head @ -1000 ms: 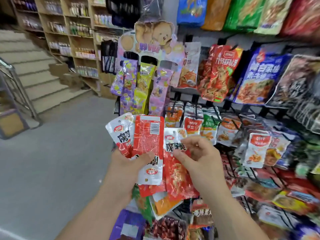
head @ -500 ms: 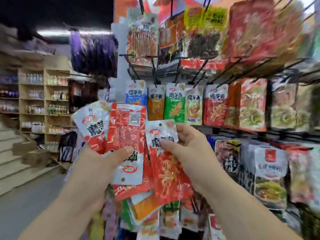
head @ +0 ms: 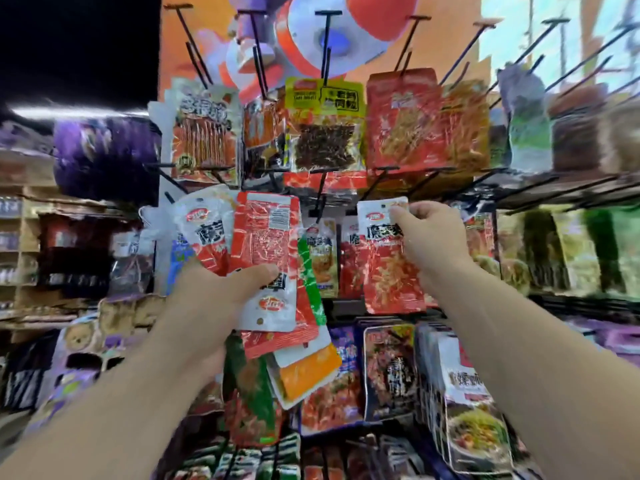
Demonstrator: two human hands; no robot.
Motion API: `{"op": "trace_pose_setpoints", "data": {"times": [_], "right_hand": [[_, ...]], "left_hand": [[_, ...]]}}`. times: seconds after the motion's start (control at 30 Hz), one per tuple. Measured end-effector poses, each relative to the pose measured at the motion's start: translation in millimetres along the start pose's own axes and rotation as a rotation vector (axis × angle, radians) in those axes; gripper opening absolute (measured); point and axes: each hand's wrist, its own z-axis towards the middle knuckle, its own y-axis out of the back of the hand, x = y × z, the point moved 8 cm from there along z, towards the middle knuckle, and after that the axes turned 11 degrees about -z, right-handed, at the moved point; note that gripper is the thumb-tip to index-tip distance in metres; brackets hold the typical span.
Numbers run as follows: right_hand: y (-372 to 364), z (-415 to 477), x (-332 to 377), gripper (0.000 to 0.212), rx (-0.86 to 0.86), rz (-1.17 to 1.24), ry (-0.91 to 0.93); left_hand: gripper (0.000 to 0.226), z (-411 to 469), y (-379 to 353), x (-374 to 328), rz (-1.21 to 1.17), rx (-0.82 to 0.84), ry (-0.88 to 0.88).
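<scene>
My left hand (head: 211,299) grips a fanned bundle of snack packets (head: 266,258), mostly red and white, with orange and green ones sticking out below. Its thumb presses on the front packet. My right hand (head: 429,237) pinches the top of a single red-and-white snack packet (head: 388,268) and holds it up to the right of the bundle, in front of a row of hanging packets. A bare black peg hook (head: 320,199) juts out between the two hands.
A rack of black peg hooks fills the view ahead, hung with snack bags: a yellow-topped bag (head: 323,126), a red bag (head: 401,123), darker packs (head: 389,372) lower down. Wooden shelves with bottles (head: 14,244) stand far left.
The view has tilted up the rack. My right hand has pulled the single packet away from the bundle and carried it up and to the right. My left hand still holds the bundle.
</scene>
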Motion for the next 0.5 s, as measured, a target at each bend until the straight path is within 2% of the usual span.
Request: {"op": "trace_pose_setpoints", "data": {"times": [0.1, 0.23, 0.33, 0.5], "right_hand": [[9, 15, 6, 0.04, -0.064, -0.069, 0.029], [3, 27, 7, 0.041, -0.076, -0.146, 0.035], [-1, 30, 4, 0.036, -0.06, -0.158, -0.001], [-3, 33, 1, 0.042, -0.025, -0.178, 0.001]], "left_hand": [[0.016, 11, -8, 5, 0.003, 0.01, -0.005], [0.028, 14, -19, 14, -0.014, 0.044, 0.03], [0.029, 16, -20, 22, -0.01, 0.037, 0.043], [0.032, 16, -20, 28, 0.011, 0.042, 0.072]]}}
